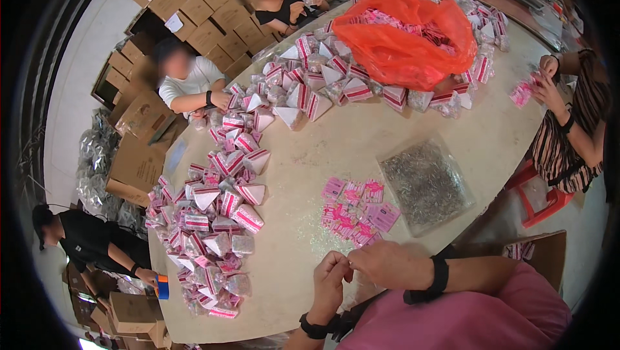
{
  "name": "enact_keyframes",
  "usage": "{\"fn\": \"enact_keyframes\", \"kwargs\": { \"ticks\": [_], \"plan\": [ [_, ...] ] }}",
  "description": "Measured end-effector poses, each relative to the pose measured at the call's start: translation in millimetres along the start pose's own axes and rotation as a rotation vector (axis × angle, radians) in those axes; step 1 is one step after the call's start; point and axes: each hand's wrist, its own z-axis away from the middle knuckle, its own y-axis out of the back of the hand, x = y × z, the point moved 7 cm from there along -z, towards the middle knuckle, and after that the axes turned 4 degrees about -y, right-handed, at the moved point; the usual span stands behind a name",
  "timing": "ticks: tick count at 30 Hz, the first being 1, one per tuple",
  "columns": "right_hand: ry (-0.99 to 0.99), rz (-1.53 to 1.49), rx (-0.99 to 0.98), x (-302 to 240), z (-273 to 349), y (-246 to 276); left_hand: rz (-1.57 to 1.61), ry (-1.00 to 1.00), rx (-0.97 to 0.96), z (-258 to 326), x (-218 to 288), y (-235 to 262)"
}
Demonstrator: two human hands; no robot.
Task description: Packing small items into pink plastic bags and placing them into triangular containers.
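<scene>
My left hand and my right hand meet at the table's near edge. Their fingers are pinched together, tip against tip, and whatever is between them is too small or hidden to make out. Just beyond them lies a loose pile of small pink printed cards. Beside that pile, to the right, a shallow clear tray holds a heap of thin, dark, metallic-looking pieces. Fine glittering bits are scattered on the tabletop left of the cards. A dark band circles each of my wrists.
Many small clear packets with pink-and-white labels cover the left and far sides of the table. An open red plastic bag of pink packs sits among them. Several co-workers surround the table; cardboard boxes are stacked behind. A red stool stands right.
</scene>
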Motion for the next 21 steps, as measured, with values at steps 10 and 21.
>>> {"fn": "enact_keyframes", "kwargs": {
  "ticks": [10,21],
  "plan": [
    [-0.068,-0.243,0.134,33,-5,-1,-0.215,-0.054,-0.086,-38,38,13],
    [-0.733,-1.018,0.029,90,-12,41,-0.729,-0.298,0.235,-292,189,103]
  ]
}}
